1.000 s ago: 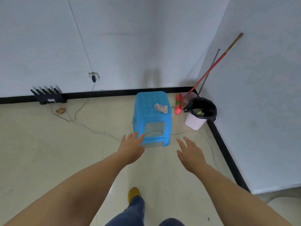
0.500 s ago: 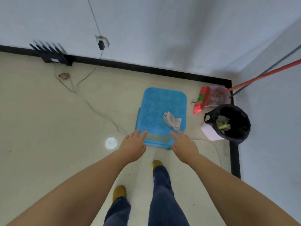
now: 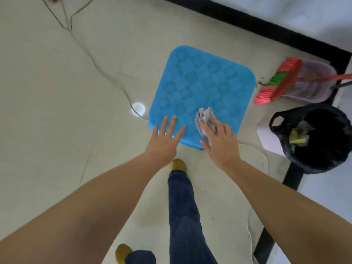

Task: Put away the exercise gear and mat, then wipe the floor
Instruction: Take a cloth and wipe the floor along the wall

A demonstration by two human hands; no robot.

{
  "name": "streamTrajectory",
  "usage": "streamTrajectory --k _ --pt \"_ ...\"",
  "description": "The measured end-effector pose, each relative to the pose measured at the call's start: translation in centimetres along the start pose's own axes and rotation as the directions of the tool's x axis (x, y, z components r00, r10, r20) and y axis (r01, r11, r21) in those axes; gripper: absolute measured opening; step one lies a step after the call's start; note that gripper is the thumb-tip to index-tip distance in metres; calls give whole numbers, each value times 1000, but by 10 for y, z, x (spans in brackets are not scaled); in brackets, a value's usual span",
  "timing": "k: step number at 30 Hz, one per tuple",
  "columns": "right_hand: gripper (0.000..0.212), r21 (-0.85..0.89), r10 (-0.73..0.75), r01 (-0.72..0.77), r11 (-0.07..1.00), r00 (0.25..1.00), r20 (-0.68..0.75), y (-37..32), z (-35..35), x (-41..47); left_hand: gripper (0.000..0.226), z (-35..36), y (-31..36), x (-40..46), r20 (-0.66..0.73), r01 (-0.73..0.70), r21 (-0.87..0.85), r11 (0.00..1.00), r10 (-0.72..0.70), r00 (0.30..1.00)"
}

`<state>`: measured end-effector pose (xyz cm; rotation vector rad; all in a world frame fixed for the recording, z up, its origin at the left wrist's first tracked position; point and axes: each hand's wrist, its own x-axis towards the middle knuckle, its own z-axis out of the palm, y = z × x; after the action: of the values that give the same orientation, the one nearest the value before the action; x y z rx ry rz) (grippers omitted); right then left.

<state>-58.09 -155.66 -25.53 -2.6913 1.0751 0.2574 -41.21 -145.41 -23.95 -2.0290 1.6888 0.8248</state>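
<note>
A crumpled grey cloth [image 3: 204,116] lies on the near right part of a blue plastic stool [image 3: 202,88] seen from above. My right hand [image 3: 219,141] rests over the cloth's near edge, fingers spread and touching it, not closed around it. My left hand [image 3: 164,139] hovers flat over the stool's near left edge, fingers apart and holding nothing. No mat or exercise gear is in view.
A bin with a black bag [image 3: 316,138] stands right of the stool. A red broom [image 3: 278,80] and a pale dustpan [image 3: 312,82] lie in the corner by the black skirting [image 3: 266,25]. A thin cable [image 3: 91,58] runs over the pale floor. My legs and yellow slippers are below.
I have stepped closer and looked down, so the stool fills more of the view. My right hand moved forward onto the cloth; my left hand moved over the stool's near edge.
</note>
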Motion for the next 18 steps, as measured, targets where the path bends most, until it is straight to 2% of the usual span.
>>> streamTrajectory --k 2,4,5,8,10,12,15,18 --pt "48 -7 -27 27 1000 997 -65 3 5 4 87 10 0 0 -46 23 13 1000 -22 999" --pt "47 15 -54 55 998 997 -49 5 3 10 88 13 1 -1 -62 22 18 1000 -21 998" --pt "50 35 -50 50 998 999 -13 5 -2 14 84 13 1 0 -83 15 13 1000 -14 996" --pt "50 71 27 -41 997 981 192 -1 -23 28 67 -7 -1 -8 46 57 -71 996 -54 997" --pt "42 123 70 -104 987 965 251 -6 -39 35 59 -24 -3 -25 71 93 -165 982 -82 994" --pt "36 167 69 -112 980 967 245 -18 -60 35 53 -39 -7 -56 45 147 -245 958 -141 989" --pt "32 189 -38 1 982 981 192 -51 -91 17 41 -48 -12 -125 10 255 -365 895 -270 963" --pt "30 184 -194 164 969 968 157 -99 -114 -19 40 -28 -15 -209 -33 355 -420 835 -405 914"
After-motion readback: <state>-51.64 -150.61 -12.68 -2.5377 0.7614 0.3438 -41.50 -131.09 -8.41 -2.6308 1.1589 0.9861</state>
